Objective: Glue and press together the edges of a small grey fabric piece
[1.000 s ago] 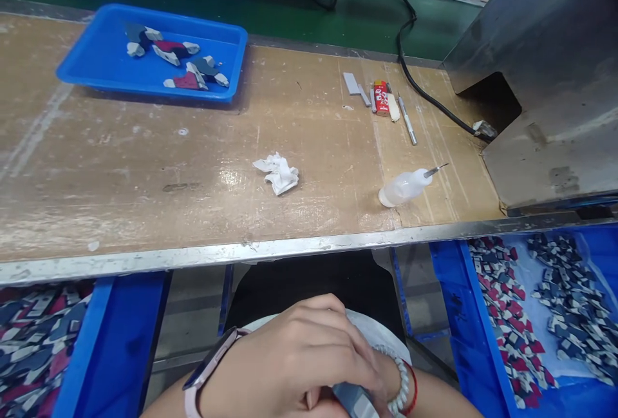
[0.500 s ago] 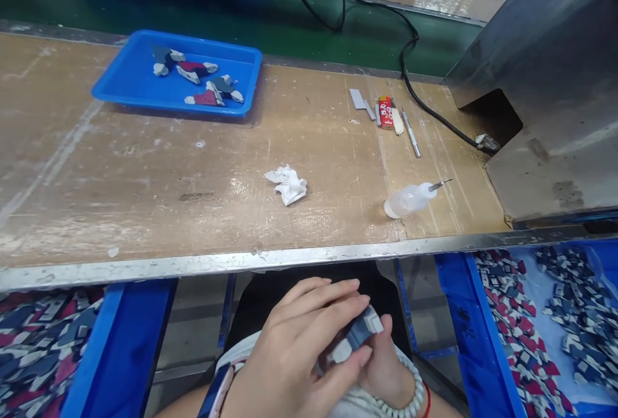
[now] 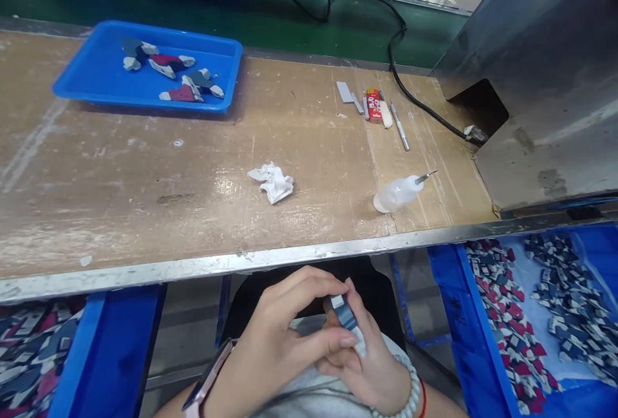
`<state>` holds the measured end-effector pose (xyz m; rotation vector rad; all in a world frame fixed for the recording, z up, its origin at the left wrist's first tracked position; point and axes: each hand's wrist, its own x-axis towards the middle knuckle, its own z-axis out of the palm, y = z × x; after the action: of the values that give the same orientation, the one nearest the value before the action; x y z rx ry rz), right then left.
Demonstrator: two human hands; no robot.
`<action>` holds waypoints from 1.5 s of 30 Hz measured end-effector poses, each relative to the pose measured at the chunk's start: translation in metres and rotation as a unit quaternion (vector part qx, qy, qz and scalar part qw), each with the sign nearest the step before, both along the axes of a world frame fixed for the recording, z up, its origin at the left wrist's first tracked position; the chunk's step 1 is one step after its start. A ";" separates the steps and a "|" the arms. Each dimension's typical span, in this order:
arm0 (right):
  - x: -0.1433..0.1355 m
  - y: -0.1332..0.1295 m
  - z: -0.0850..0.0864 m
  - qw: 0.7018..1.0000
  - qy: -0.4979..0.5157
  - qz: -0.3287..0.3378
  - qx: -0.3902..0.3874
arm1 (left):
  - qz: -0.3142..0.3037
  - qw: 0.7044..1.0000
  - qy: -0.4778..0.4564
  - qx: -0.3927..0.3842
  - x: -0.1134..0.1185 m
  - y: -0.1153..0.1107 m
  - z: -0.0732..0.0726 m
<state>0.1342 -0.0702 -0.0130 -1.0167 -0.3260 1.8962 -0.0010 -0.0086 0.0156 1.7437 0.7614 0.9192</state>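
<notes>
Grip of left hand [image 3: 273, 334] and right hand [image 3: 369, 363] pinching one blue-and-white piece [image 3: 344, 312] between the fingers.

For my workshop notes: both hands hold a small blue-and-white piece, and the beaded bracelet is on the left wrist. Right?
Only the side is wrong: the head view shows the beaded bracelet at the wrist of the right hand. That hand and the left hand do hold a small blue-and-white piece.
</notes>
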 end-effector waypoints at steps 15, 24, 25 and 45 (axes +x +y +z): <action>0.018 -0.017 -0.010 0.966 -0.229 -0.090 0.085 | 0.068 0.997 -0.015 0.034 0.004 0.000 -0.008; 0.024 -0.012 -0.002 0.774 -0.495 -0.050 0.391 | 0.100 0.993 -0.009 0.058 -0.002 -0.002 -0.004; 0.024 -0.009 0.002 0.752 -0.518 -0.055 0.404 | 0.099 0.993 -0.007 0.059 -0.003 -0.002 -0.004; 0.023 -0.005 0.008 0.678 -0.560 -0.113 0.463 | 0.104 0.988 0.027 0.113 -0.011 -0.013 0.008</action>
<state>0.1572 -0.0754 -0.0047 -1.2291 -1.5840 0.4249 -0.0124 -0.0216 0.0238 1.9178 0.9171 1.1402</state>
